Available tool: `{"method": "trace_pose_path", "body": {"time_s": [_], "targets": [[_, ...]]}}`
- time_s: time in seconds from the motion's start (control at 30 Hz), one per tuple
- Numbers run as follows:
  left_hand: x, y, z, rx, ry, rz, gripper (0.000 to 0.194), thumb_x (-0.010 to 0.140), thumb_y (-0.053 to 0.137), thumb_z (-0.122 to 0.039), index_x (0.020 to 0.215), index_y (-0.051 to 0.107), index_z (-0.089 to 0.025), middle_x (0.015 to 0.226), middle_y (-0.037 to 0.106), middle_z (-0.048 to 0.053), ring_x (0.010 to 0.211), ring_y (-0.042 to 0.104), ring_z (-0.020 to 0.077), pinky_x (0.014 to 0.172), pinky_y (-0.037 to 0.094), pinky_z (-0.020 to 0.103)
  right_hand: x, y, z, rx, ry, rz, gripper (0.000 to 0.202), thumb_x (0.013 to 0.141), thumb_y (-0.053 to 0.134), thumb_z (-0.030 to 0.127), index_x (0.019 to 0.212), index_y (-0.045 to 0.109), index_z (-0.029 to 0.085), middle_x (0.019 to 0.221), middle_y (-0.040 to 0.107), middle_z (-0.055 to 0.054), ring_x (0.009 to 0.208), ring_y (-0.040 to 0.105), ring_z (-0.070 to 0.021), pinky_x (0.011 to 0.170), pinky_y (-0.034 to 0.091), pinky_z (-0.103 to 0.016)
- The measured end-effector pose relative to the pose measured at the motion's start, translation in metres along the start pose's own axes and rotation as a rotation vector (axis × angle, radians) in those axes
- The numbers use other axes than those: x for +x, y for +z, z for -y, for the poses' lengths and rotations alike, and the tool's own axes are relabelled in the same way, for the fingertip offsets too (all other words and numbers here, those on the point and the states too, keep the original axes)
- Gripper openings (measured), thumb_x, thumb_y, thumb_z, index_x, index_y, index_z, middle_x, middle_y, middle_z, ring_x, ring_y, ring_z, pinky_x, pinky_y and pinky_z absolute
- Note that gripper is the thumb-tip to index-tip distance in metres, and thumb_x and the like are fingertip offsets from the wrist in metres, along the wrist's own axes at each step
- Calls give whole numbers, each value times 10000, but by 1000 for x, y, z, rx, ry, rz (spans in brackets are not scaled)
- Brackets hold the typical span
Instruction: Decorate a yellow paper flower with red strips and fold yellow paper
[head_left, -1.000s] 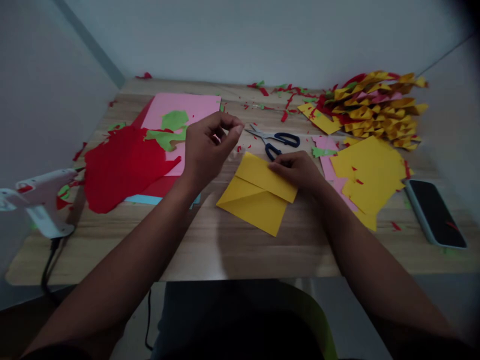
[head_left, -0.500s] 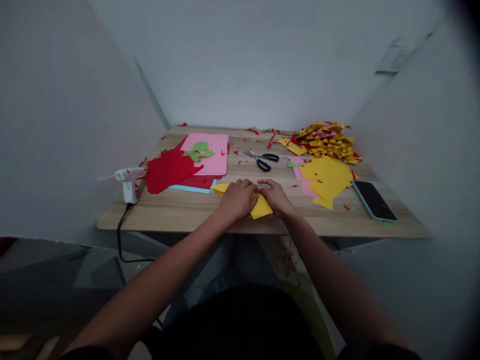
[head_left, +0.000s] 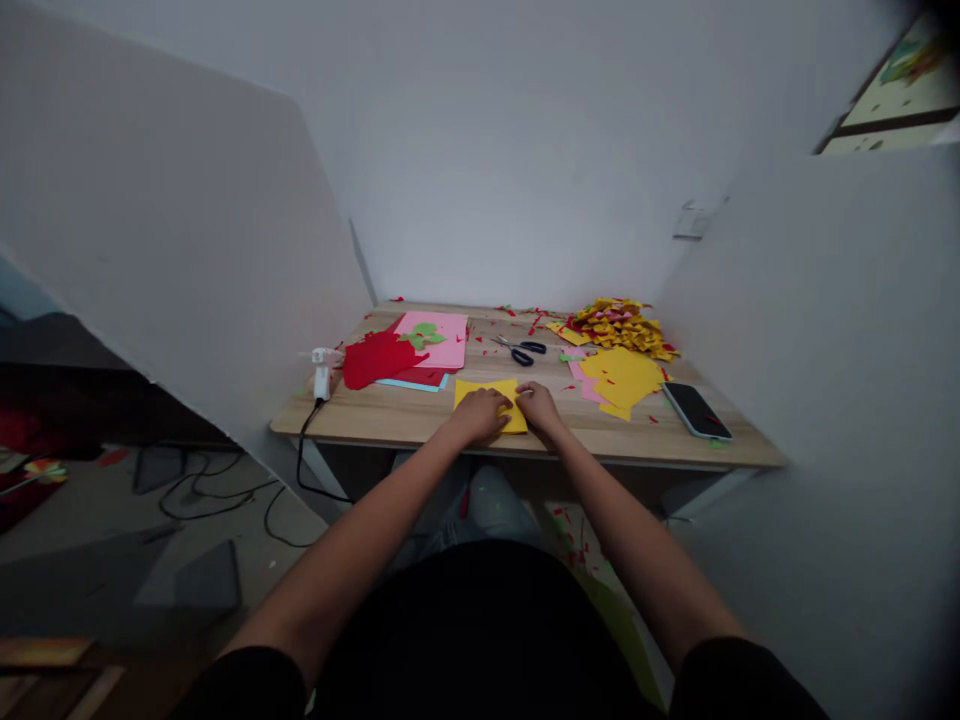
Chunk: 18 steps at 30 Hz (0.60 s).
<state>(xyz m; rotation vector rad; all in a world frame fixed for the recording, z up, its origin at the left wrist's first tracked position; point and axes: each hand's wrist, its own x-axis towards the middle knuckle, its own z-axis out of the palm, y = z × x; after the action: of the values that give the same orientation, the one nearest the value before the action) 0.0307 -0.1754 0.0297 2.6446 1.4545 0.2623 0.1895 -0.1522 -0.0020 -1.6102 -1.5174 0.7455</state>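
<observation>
A sheet of yellow paper [head_left: 487, 387] lies flat at the front of the table between my hands, squarish in outline. My left hand [head_left: 480, 416] rests on top of it, fingers stretched across its middle and covering much of the lower part. At the sheet's right edge my right hand [head_left: 540, 408] has thumb and fingers drawn together on the border. Beyond my hands lie scissors [head_left: 517, 349] with dark handles, their blades pointing left. To the right is a pile of yellow paper pieces [head_left: 622, 376] over some pink paper [head_left: 589, 386].
A white glue gun [head_left: 321, 375] with a black cord stands at the table's left edge. Red paper [head_left: 381, 360] and pink sheets [head_left: 448, 340] lie left. Folded yellow pieces [head_left: 622, 328] heap at the back right. A phone [head_left: 696, 411] lies front right. Walls enclose the table.
The yellow paper was folded with pointed corners under my hands; now it lies opened out as a squarish sheet. My view has shifted, showing more floor at left.
</observation>
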Motion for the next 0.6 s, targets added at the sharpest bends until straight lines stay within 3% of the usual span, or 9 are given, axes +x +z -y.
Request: {"method": "trace_pose_path", "body": {"time_s": [0.1,0.2,0.33,0.43,0.6], "targets": [[-2,12,3,4,25,14,446,918,554,-386,1336,624,-248,1409,601,79,1242,585,261,1068,454,391,-2,-6,-7,-124,-55,-32,134,756,605,131,861,647,203,743,680,-23,748,623,-178,713,461,-271],[-2,17,3,-4,41,12,406,915,551,-341,1306,649,-292,1451,569,52,1280,562,240,1107,423,383,-1,-17,-15,-199,-119,-55,105,782,602,178,854,669,216,858,721,-57,840,635,-198,773,452,-279],[-2,21,-4,-25,9,-41,298,929,538,-374,1120,735,-257,1311,651,52,1179,605,231,1055,456,360,2,-29,-29,-223,-168,-28,164,838,573,244,935,688,179,893,730,-57,831,642,-172,772,468,-257],[-4,24,-12,-28,-52,-97,309,918,558,-435,1030,738,-211,1206,668,94,1147,601,274,1014,475,404,3,-30,-34,-238,-214,50,207,806,630,259,979,700,168,890,737,-33,809,644,-147,745,474,-228],[-5,31,-14,-32,-48,-103,417,933,535,-428,1294,626,-241,1374,595,85,1273,532,272,1123,388,443,4,-28,-33,-316,-239,80,134,802,651,237,890,726,170,859,743,-40,791,640,-153,747,467,-241]]}}
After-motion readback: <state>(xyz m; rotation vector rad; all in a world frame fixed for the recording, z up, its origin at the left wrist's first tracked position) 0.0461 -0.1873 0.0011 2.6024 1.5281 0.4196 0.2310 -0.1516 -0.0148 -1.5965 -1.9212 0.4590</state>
